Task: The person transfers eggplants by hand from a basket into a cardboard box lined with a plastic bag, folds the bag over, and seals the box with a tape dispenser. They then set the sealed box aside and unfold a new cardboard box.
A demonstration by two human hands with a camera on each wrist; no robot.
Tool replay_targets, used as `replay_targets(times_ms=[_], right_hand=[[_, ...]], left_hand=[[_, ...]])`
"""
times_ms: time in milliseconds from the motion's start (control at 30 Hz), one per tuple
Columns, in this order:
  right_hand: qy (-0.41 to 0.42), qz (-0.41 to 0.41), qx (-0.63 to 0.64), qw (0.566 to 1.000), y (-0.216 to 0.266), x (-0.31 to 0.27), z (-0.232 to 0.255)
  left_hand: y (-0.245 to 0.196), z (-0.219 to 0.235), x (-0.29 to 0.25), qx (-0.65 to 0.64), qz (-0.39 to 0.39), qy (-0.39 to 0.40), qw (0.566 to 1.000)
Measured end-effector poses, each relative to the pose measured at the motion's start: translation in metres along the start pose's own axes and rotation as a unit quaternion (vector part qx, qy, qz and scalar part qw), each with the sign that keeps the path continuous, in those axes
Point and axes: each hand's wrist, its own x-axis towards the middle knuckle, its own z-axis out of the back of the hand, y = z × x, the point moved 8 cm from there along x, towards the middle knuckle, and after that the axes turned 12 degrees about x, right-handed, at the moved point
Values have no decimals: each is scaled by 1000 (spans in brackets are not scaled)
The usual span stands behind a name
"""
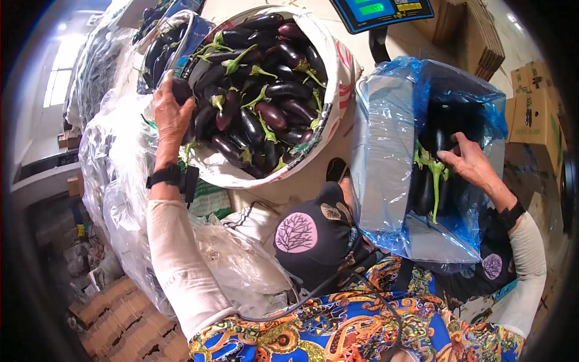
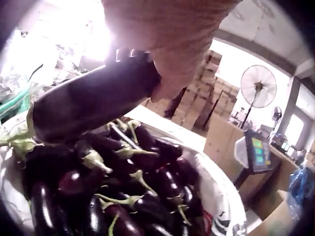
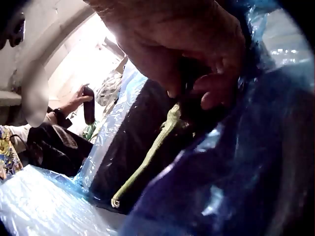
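My left hand [image 1: 172,117] grips a dark purple eggplant [image 2: 93,101] around its body, over the left rim of a round, white-lined tub [image 1: 333,84]. Glossy eggplants [image 1: 253,127] with green stems fill that tub. On the right, my right hand [image 1: 473,163] reaches into a carton [image 1: 386,163] lined with blue plastic film [image 1: 491,114]. Its thumb and curled fingers hold a dark eggplant near the stem end; most of that eggplant is in shadow in the right wrist view. A long green stem [image 3: 147,157] points away below the fingertips. More eggplants lie in the carton.
A scale with a lit display [image 1: 371,9] stands beyond the carton. Clear plastic bags [image 1: 120,151] lie left of the tub, and a smaller bag of eggplants [image 1: 161,54] stands behind it. Cardboard boxes [image 1: 537,114] are at the right; flattened cardboard [image 1: 132,320] lies lower left.
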Motion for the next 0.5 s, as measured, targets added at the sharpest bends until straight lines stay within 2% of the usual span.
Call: replay_targets(times_ms=[67,100,233,267,300,367,400,433,500], right_hand=[[-33,-59,51,996,-9,9,-1],[-22,-75,76,994,-14,14,-5],[20,-130,167,977,-24,21,-12],[31,-142,187,972,-24,19,-12],[1,-134,141,981,-20,17,-4],[-58,-118,48,990,-12,10,10],[-60,-68,-45,995,-22,16,13],[-34,-41,-84,995,-16,17,8],[12,-12,-169,986,-8,6,6]], left_hand=[[7,-27,-11,61,-16,22,998],[0,-30,-15,61,-14,31,998],[-41,-41,-25,135,-52,-58,988],[-42,-53,-29,128,-76,-40,988],[-45,-64,-33,121,-100,-25,987],[-32,-90,-48,-23,-2,50,998],[-27,-106,-57,-34,34,87,995],[-24,-126,-69,-47,67,126,989],[-19,-172,-92,-23,39,265,963]])
